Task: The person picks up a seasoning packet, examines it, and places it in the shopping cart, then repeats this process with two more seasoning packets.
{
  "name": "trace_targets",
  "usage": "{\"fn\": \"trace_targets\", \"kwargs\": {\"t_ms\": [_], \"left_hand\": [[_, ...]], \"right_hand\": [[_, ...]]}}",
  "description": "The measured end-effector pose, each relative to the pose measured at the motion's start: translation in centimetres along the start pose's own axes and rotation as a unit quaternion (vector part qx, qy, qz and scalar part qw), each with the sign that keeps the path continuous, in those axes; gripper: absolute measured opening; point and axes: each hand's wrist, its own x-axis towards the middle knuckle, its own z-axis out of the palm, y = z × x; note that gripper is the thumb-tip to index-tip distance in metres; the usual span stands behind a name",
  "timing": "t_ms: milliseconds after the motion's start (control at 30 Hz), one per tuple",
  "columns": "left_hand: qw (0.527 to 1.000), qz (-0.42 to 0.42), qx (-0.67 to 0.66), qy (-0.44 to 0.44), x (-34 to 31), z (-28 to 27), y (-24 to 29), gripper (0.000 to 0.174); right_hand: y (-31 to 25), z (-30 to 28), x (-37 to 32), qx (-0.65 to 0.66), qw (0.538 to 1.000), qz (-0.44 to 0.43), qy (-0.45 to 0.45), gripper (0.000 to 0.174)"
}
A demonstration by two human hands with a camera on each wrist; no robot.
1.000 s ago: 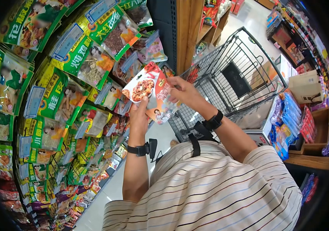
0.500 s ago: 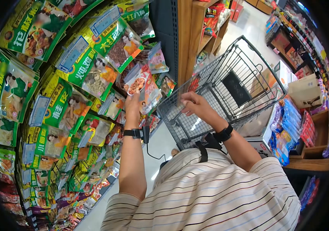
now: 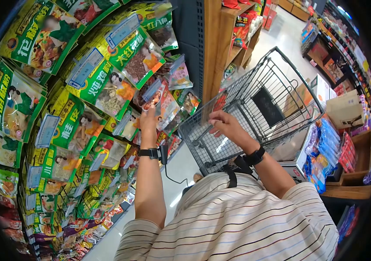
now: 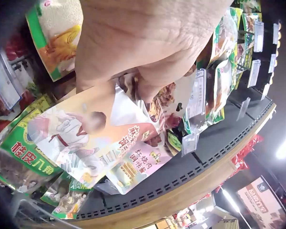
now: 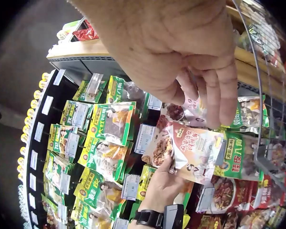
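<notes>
My left hand (image 3: 148,124) grips a sauce seasoning packet (image 3: 168,108) by its upper end, close against the hanging rack. The packet is white and orange-pink, with a dish photo and a drawn figure; in the left wrist view the packet (image 4: 81,131) overlaps a pink packet (image 4: 140,164) on the shelf. The right wrist view shows the thumb lying across the front of the held packet (image 5: 195,155). My right hand (image 3: 230,128) hovers over the shopping cart's near side, its fingers loosely bent and holding nothing.
Green spice bags (image 3: 107,93) with blue price tags fill the rack on my left. A black wire shopping cart (image 3: 255,108) stands ahead to the right. A wooden shelf post (image 3: 215,48) rises behind it. Boxes and blue packages (image 3: 324,135) lie at the right.
My left hand has carried the packet left toward the rack, in among the hanging bags. My right hand has come off the packet and drawn back to the right and down.
</notes>
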Motion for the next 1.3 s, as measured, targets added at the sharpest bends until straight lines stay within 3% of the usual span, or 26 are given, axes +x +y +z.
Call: {"fn": "trace_targets", "kwargs": {"t_ms": [167, 267, 567, 767, 933, 1067, 1167, 1233, 1300], "left_hand": [[0.996, -0.037, 0.056, 0.062, 0.6, -0.3, 0.1, 0.030], [0.992, -0.048, 0.103, 0.046, 1.1, -0.8, -0.1, 0.031], [0.997, 0.040, 0.070, 0.007, -0.5, 0.9, 1.4, 0.035], [0.998, -0.017, 0.017, 0.050, 0.4, -0.2, 1.2, 0.044], [0.980, 0.072, 0.117, 0.146, 2.8, -1.5, -1.1, 0.045], [0.988, 0.025, 0.056, 0.141, 3.9, -1.5, 0.3, 0.041], [0.980, 0.083, -0.144, 0.106, 5.7, -1.3, -0.2, 0.039], [0.953, 0.229, 0.158, 0.117, 7.6, -2.3, -1.3, 0.035], [0.943, 0.267, 0.162, 0.113, 11.5, -4.3, -4.1, 0.033]], "right_hand": [[0.3, -0.3, 0.1, 0.001, 1.000, 0.004, -0.007, 0.035], [0.3, -0.3, 0.0, 0.011, 1.000, 0.005, -0.006, 0.035], [0.7, -0.3, 0.3, 0.003, 1.000, 0.018, -0.004, 0.032], [0.3, -0.1, 0.3, 0.002, 1.000, 0.024, -0.008, 0.032], [0.3, -0.1, 0.5, -0.002, 1.000, 0.022, -0.014, 0.033], [0.3, -0.1, 0.6, -0.001, 1.000, 0.023, -0.011, 0.033], [0.4, -0.2, 0.8, 0.001, 1.000, 0.017, -0.015, 0.033], [0.2, -0.2, 0.7, 0.005, 1.000, 0.019, -0.011, 0.032], [0.0, -0.2, 0.8, 0.004, 1.000, 0.016, -0.010, 0.032]]}}
